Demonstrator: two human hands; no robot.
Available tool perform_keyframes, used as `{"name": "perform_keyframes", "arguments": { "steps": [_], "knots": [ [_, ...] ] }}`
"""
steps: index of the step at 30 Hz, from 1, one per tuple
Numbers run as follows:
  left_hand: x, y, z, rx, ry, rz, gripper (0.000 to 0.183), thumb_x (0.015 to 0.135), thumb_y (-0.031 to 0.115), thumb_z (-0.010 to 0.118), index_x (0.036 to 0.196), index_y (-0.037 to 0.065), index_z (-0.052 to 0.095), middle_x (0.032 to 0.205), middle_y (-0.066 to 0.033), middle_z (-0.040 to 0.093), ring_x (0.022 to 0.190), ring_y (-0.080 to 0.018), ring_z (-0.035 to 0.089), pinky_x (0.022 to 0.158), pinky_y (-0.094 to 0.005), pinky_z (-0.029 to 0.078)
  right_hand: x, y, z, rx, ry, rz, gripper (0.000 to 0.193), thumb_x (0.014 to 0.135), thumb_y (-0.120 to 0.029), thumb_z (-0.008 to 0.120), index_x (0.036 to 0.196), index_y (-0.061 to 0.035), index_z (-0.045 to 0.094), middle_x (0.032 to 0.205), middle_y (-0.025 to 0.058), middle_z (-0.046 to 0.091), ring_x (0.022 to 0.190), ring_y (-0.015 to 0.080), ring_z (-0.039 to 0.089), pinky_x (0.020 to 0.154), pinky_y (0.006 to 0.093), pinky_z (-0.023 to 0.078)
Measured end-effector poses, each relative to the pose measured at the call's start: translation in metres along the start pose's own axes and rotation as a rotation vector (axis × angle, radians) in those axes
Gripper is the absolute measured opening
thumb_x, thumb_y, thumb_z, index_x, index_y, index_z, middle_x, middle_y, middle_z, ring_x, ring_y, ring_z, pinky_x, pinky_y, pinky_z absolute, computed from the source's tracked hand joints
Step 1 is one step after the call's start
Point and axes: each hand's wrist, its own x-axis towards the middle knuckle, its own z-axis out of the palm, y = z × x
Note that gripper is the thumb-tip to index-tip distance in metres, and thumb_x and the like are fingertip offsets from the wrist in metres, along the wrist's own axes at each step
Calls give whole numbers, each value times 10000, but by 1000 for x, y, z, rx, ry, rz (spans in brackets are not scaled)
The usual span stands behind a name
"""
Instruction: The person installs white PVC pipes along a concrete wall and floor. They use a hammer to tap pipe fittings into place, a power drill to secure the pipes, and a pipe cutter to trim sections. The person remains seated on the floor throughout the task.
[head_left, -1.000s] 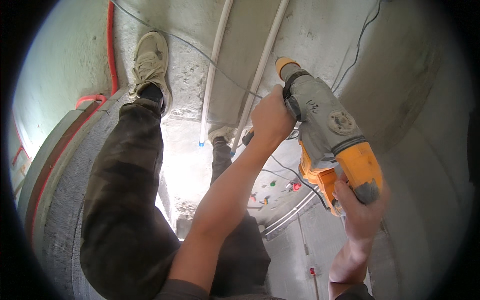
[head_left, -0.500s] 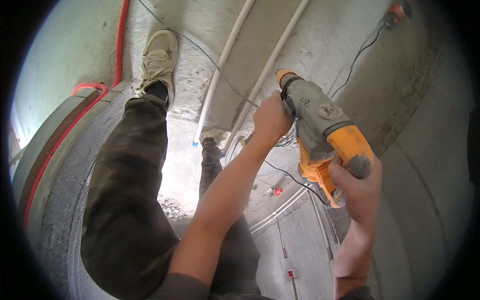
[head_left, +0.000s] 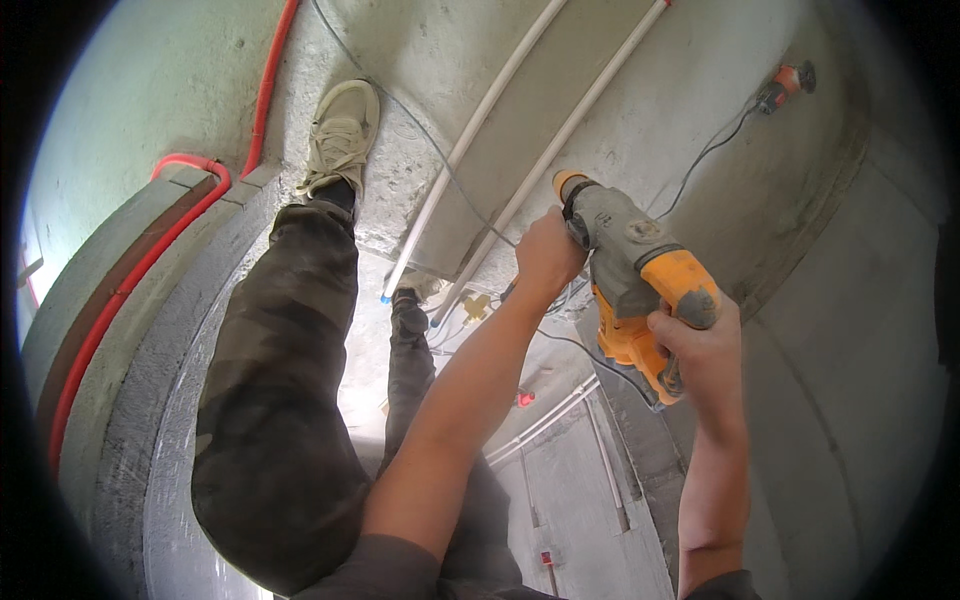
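Observation:
With both arms stretched forward, I hold an orange and grey rotary hammer drill. Its orange-tipped chuck end points away from me, up and slightly left; I cannot make out a bit in it. My left hand is closed near the drill's front, at the side, and the grip inside that fist is mostly hidden. Around the rear handle my right hand is wrapped, the thumb over its inner side. Whether a finger presses the trigger is hidden. A dark power cord runs from below the handle leftward behind my left forearm.
Two white pipes run along the concrete. A red conduit bends over a ledge at left. My shoe rests beside a thin grey cable. An orange and black corded power tool lies far right.
My view has shifted, so the shoe, pipes and red conduit sit farther right. The drill sits slightly lower and its rear a little left in the picture. Both hands keep their hold.

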Motion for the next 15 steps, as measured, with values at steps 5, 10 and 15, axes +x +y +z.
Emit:
{"name": "perform_keyframes", "arguments": {
  "steps": [5, 10, 15],
  "knots": [
    [4, -12, 5, 15, 16, -4, 350, 894, 304, 769, 1073, 32, 639, 1020, -259, 754, 1009, -479, 725, 855, -565, 573, 0, 4, 8, -14, -40, 33, 209, 842, -57, 742, 1034, 1, 682, 849, 7, 661, 733, 101, 610, 679, 289, 499],
    [2, -27, 2, -6, 2, 25, 376, 855, 296, 812, 1077, 47, 639, 1010, -245, 758, 1008, -466, 732, 848, -554, 580, -14, 15, 26, -90, -29, 24, 317, 840, -78, 771, 1132, 19, 699, 947, 55, 716, 861, 116, 654, 787, 313, 530],
    [8, -34, 3, 89, -18, 51, 375, 838, 266, 828, 1074, 45, 636, 998, -238, 761, 988, -463, 739, 827, -552, 588, -17, 27, 34, -38, 29, -30, 322, 832, -62, 766, 1133, 31, 698, 949, 71, 719, 872, 113, 656, 796, 311, 531]
  ]
}}
